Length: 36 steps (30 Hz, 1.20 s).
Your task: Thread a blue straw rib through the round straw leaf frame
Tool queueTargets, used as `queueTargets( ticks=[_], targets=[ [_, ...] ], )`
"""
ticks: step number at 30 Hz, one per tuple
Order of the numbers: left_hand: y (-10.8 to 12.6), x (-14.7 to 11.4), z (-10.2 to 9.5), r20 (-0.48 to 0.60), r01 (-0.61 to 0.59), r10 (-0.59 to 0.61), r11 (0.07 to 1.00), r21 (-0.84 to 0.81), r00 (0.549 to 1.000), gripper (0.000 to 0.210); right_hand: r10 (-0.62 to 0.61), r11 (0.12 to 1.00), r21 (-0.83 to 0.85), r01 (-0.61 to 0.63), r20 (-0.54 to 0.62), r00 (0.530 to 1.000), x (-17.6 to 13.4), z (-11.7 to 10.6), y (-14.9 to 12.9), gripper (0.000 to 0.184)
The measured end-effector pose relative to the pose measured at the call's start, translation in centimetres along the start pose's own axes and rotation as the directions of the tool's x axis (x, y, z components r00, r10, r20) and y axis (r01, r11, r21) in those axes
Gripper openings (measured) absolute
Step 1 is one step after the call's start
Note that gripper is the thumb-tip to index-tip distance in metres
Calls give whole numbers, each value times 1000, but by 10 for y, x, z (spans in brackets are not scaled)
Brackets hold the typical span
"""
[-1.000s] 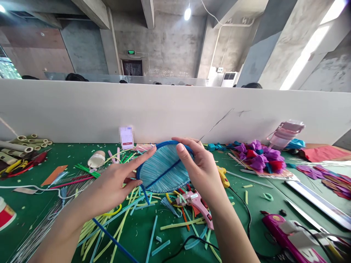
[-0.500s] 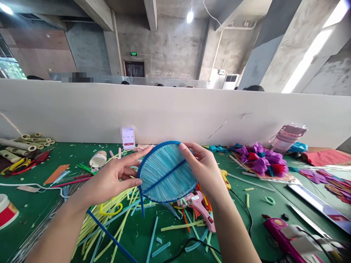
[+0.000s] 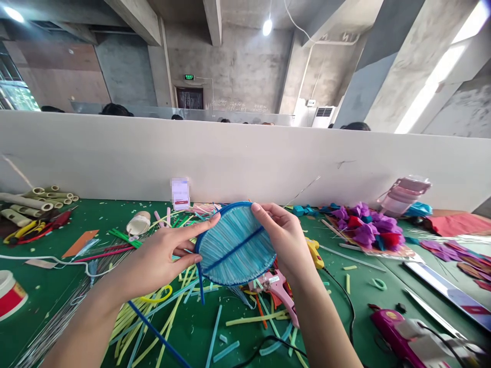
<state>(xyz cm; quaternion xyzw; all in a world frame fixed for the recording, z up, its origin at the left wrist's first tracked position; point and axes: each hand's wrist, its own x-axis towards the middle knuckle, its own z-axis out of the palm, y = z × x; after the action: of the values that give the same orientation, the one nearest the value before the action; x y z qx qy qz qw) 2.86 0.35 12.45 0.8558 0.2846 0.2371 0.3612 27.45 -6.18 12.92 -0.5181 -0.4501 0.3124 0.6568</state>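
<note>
Between my two hands is a leaf-shaped piece (image 3: 233, 248), light blue and streaked, with a dark blue edge and a dark blue midrib. My left hand (image 3: 172, 250) grips its left end, thumb at the lower edge and index finger along the top. My right hand (image 3: 282, 235) pinches its upper right edge, with the thumb on the front face. A short dark blue strip dangles below its left end. The piece is held tilted above the table, over a pink glue gun (image 3: 280, 289) and loose pale green strips (image 3: 169, 322).
A yellow-handled tool (image 3: 315, 253) with a black cord lies to the right. Purple and red fabric flowers (image 3: 366, 225), a pink bottle (image 3: 405, 197) and a magenta power strip (image 3: 397, 327) are further right. Bamboo tubes (image 3: 34, 204), pliers (image 3: 36, 230) and a paper cup (image 3: 9, 296) lie left. A white partition (image 3: 245, 158) stands behind.
My left index finger has moved right along the top edge, and the top of the leaf now looks more pointed. Both hands keep hold; the view has shifted slightly.
</note>
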Motion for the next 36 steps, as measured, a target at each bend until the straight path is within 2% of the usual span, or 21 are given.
queueTargets(
  ticks=[2, 4, 7, 10, 13, 16, 18, 20, 21, 22, 23, 24, 25, 26, 28, 29, 31, 36],
  targets=[
    [0, 1, -1, 25, 20, -18, 995, -97, 1000, 74, 7, 1000, 19, -7, -10, 1000, 1, 1, 1, 41],
    [2, 3, -2, 3, 12, -12, 969, -248, 1000, 79, 33, 994, 100, -32, -8, 999, 1, 1, 1, 42],
    [5, 8, -3, -169, -13, -57, 923, -385, 984, 69, 48, 969, 244, -42, -20, 999, 2, 4, 3, 43],
    [4, 13, -3, -293, -16, -106, 922, -388, 950, 53, 37, 958, 286, -29, -20, 999, 2, 12, 8, 47],
    [0, 18, 1, -328, -3, -115, 941, -339, 938, 54, 42, 961, 274, -37, -14, 999, 2, 23, 16, 51],
    [-4, 20, 3, -434, 36, -135, 973, -228, 891, 52, 33, 966, 255, -44, 45, 998, 3, 25, 19, 52],
    [-4, 20, 3, -516, 42, -113, 988, -147, 849, 48, 16, 982, 185, -44, 151, 988, 3, 16, 14, 57],
    [-4, 18, 0, -576, 36, -50, 999, -35, 816, 42, 98, 995, -45, -90, 234, 967, 1, 0, 4, 72],
    [-3, 17, -2, -599, 38, -3, 998, 46, 801, 38, 147, 975, -197, -107, 201, 969, -1, -8, -2, 80],
    [-3, 15, -3, -612, 39, 52, 990, 135, 789, 34, 145, 940, -328, -92, 140, 979, -3, -15, -8, 80],
    [-2, 13, -4, -615, 34, 113, 974, 223, 780, 31, 82, 902, -431, -39, 82, 993, -6, -21, -14, 69],
    [-1, 11, -5, -610, 21, 175, 954, 300, 773, 27, -32, 862, -506, 32, 7, 999, -10, -24, -20, 53],
    [0, 10, -5, -599, 0, 232, 932, 362, 766, 24, -180, 837, -530, 132, -39, 983, -13, -25, -24, 41],
    [1, 9, -4, -580, -28, 283, 912, 408, 764, 21, -326, 801, -537, 264, -20, 945, -16, -25, -27, 31],
    [4, 7, -3, -536, -87, 352, 885, 457, 767, 19, -494, 712, -507, 487, 132, 860, -20, -20, -29, 19],
    [5, 6, -2, -518, -114, 375, 877, 467, 769, 18, -533, 686, -467, 558, 199, 822, -20, -18, -29, 17],
    [6, 5, -1, -493, -156, 404, 869, 469, 771, 18, -560, 685, -379, 623, 274, 782, -18, -13, -26, 17],
    [5, 5, -1, -480, -208, 445, 858, 469, 756, 12, -554, 735, -263, 625, 299, 777, -13, -12, -22, 12]
  ],
)
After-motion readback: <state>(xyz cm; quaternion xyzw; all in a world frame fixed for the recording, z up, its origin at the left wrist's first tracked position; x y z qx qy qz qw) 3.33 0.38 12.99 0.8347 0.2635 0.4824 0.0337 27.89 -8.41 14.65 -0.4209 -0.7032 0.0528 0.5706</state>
